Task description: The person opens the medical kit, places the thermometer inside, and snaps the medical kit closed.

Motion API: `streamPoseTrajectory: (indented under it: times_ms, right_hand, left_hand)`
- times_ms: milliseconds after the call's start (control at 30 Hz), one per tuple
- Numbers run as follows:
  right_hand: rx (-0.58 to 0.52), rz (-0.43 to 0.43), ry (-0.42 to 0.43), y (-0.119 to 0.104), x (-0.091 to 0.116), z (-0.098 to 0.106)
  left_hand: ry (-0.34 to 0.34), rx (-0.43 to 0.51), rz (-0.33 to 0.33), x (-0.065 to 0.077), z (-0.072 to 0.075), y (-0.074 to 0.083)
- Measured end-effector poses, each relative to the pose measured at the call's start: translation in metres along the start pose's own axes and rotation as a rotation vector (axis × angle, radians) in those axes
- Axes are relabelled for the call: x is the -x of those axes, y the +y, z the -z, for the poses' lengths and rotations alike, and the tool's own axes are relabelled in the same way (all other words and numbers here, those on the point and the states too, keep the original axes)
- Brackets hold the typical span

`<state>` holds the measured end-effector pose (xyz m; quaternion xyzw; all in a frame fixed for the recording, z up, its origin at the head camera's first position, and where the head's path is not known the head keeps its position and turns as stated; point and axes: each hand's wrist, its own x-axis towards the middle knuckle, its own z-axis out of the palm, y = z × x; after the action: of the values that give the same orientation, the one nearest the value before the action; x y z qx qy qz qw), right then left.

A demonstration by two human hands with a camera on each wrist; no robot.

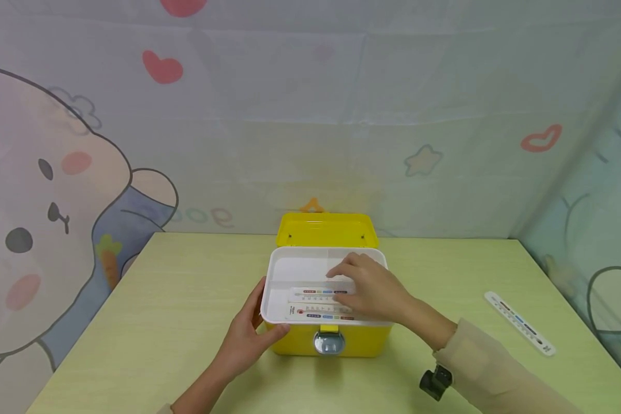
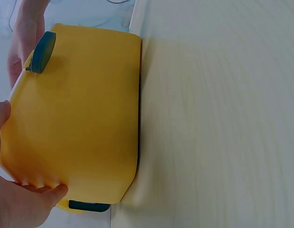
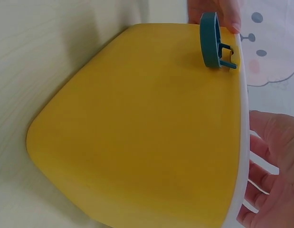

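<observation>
A yellow storage box (image 1: 327, 342) with a white inner tray (image 1: 297, 267) stands on the table, its lid (image 1: 327, 230) raised behind it. Two white strip thermometers (image 1: 318, 315) with coloured bands lie side by side in the front of the tray. My left hand (image 1: 250, 336) grips the box's front left corner, thumb at the front, other fingers along the side (image 2: 28, 204). Over the tray's right part hovers my right hand (image 1: 375, 287), fingers spread and apart; the right ends of the thermometers are hidden beneath it. The right wrist view shows its fingers (image 3: 263, 175) beyond the tray's rim, holding nothing visible.
Another white thermometer (image 1: 520, 323) lies on the right part of the light wooden table (image 1: 186, 287). A round clear latch (image 1: 329, 342) hangs on the box's front. Behind the table hangs a printed cloth (image 1: 290, 115), with another at the right.
</observation>
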<state>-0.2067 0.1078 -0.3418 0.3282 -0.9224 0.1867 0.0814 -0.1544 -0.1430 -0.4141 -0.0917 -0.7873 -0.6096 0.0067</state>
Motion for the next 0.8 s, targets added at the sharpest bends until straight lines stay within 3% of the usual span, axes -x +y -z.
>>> streamPoseTrajectory:
  times_ms: [233,567,800]
  right_hand:
    - [-0.028,-0.014,0.028,0.003,0.006,0.005]
    - [-0.092,0.051,0.123,0.009,0.017,0.017]
    - [-0.132,0.043,0.147,0.014,0.026,0.026]
  left_hand:
    - [0.001,0.003,-0.001,0.000,0.000,0.000]
    - [-0.003,-0.015,-0.025,0.000,0.001,-0.002]
    - [-0.006,-0.013,-0.029,0.000,0.001,-0.002]
